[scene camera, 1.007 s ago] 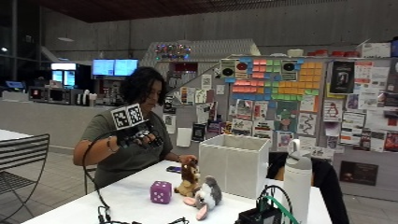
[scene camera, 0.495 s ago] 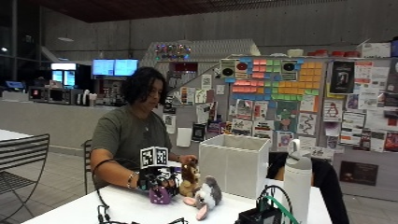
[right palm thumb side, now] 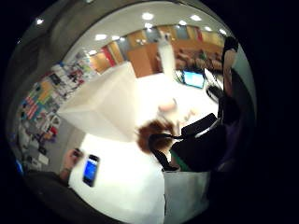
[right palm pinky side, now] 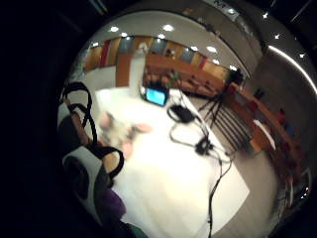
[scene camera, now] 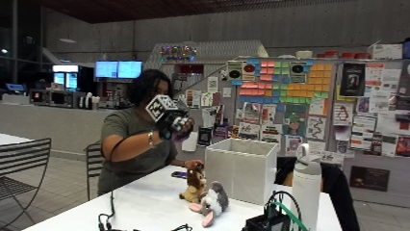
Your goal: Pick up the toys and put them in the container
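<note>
- I see my right hand raised above the surface, its grip curled round a purple toy.
- Two plush toys lie beside the white boxy container.

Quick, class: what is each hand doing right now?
Right hand: raised, holding the purple cube.
Left hand: bare, resting on the table; fingers cannot be told.

Purple toy mostly hidden inside raised hand, table toys blurred in palm view
</note>
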Available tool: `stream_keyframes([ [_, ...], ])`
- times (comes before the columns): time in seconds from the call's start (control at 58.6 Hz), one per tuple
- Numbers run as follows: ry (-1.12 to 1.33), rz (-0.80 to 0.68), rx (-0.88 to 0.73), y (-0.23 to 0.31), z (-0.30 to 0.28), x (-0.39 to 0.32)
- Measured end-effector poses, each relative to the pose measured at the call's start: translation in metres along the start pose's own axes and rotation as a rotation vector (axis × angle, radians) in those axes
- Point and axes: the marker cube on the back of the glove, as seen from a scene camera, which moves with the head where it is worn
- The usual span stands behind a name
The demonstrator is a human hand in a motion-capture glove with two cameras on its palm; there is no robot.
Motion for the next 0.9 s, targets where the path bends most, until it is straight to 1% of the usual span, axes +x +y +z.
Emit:
stream_keyframes([
  [0.034, -0.073, -0.37, 0.007, -0.012, -0.021, -0.024],
  [0.051, -0.087, -0.522, 0.019, -0.019, -0.029, -0.035],
  [0.068, -0.076, -0.631, 0.039, -0.029, -0.036, -0.046],
  [0.085, -0.039, -0.687, 0.068, -0.04, -0.04, -0.056],
  [0.102, 0.014, -0.696, 0.099, -0.052, -0.041, -0.067],
  [0.154, 0.119, -0.614, 0.144, -0.082, -0.036, -0.103],
  [0.239, 0.218, -0.562, 0.124, -0.122, -0.023, -0.145],
  [0.307, 0.218, -0.536, 0.082, -0.147, -0.01, -0.173],
  [0.427, 0.259, -0.557, 0.031, -0.176, 0.024, -0.19],
  [0.461, 0.249, -0.515, 0.004, -0.182, 0.035, -0.194],
  [0.512, 0.2, -0.386, -0.052, -0.191, 0.047, -0.195],
  [0.546, 0.184, -0.335, -0.087, -0.193, 0.051, -0.196],
  [0.563, 0.194, -0.348, -0.097, -0.193, 0.053, -0.194],
  [0.614, 0.19, -0.492, -0.111, -0.188, 0.052, -0.188],
  [0.649, 0.15, -0.543, -0.111, -0.185, 0.049, -0.188],
  [0.7, 0.122, -0.482, -0.099, -0.184, 0.045, -0.186],
  [0.751, 0.149, -0.407, -0.095, -0.182, 0.042, -0.175],
  [0.802, 0.183, -0.424, -0.108, -0.172, 0.039, -0.161],
  [0.871, 0.282, -0.388, -0.096, -0.16, 0.036, -0.13],
  [0.905, 0.253, -0.45, -0.116, -0.146, 0.034, -0.117],
])
